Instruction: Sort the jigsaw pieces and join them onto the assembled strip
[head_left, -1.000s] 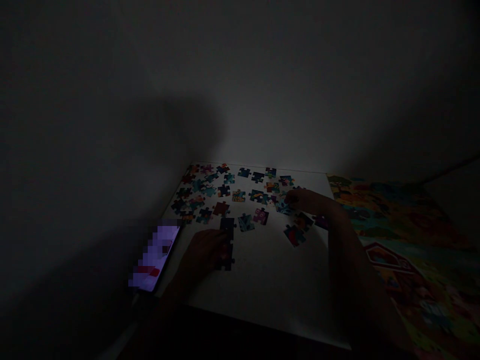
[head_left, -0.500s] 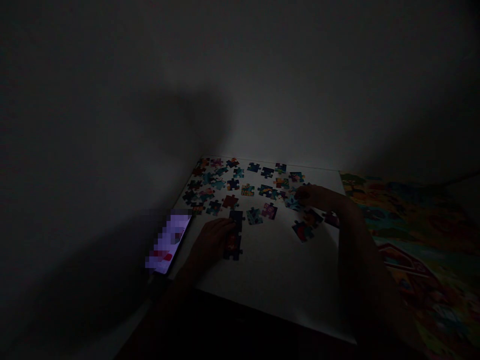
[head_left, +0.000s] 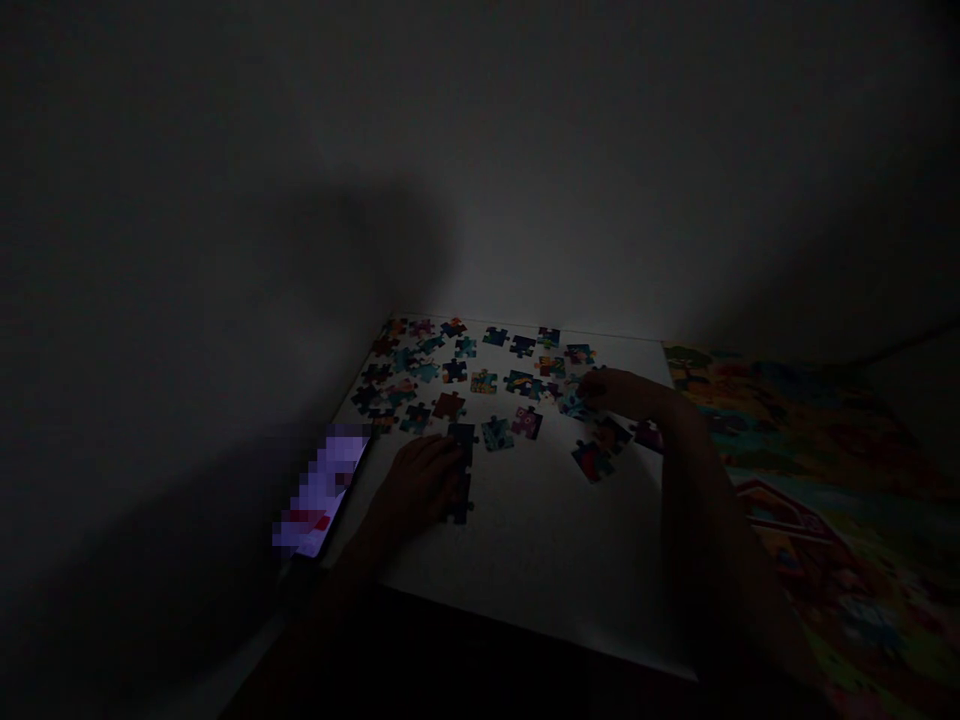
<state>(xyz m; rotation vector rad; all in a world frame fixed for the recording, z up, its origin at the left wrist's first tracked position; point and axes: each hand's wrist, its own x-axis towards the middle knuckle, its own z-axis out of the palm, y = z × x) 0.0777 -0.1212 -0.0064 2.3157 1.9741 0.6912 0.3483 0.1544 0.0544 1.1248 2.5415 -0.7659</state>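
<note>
My left hand [head_left: 418, 482] lies over a dark strip of joined puzzle pieces [head_left: 463, 500], fingers stretched out on its left side. My right hand [head_left: 611, 392] is among the loose pieces at the right, its fingers pressed together at a light-blue puzzle piece [head_left: 573, 402]; the fingertips are dim and partly hidden. A pink-purple piece [head_left: 528, 422] and a teal piece [head_left: 496, 434] lie between the two hands. Below my right hand are a dark piece with red [head_left: 592, 461] and a brownish piece [head_left: 612, 436].
Several loose pieces are spread along the back and left of the white table [head_left: 540, 560]. A lit phone [head_left: 322, 495] stands at the left edge. On the right lies a colourful farm picture [head_left: 795, 520]. A pale wall [head_left: 525, 200] rises behind; the room is very dark.
The view has shifted slightly, so the table and pieces appear a little further left. My left hand covers slightly more of the joined strip. My right hand stays at the light-blue piece.
</note>
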